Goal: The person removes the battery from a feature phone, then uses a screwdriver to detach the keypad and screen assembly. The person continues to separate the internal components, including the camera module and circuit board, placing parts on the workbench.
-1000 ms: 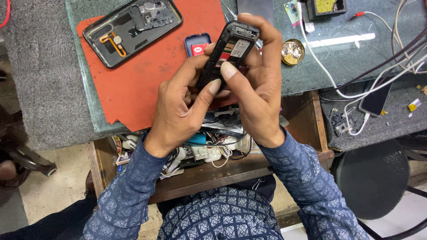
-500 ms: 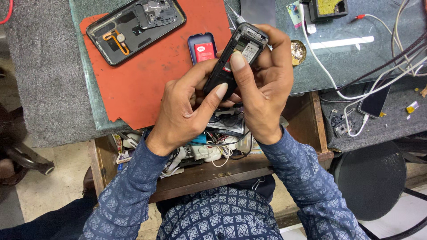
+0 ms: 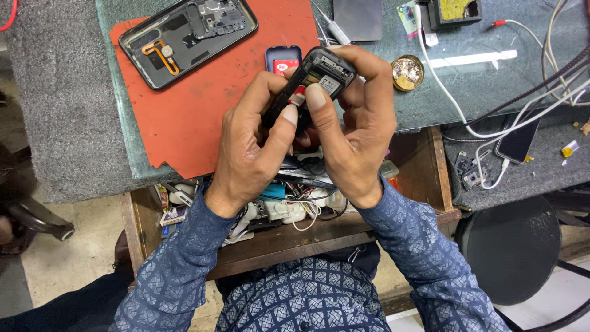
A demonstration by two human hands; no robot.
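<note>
— What do the hands hold?
— The left hand and right hand both clamp a small black phone with its back open, above the orange mat.
— Which way does it point?
— Its long axis slants, top end up-right toward the brass tin, thumbs pressed on its open back.

Count: 2 hands, left hand and right hand. 1 small black phone held between them, back open. 1 opened phone frame on 1 orange mat. 1 blue battery. 1 round brass tin. 1 grey square plate. 1 dark phone on charge cable. 1 open drawer.
</note>
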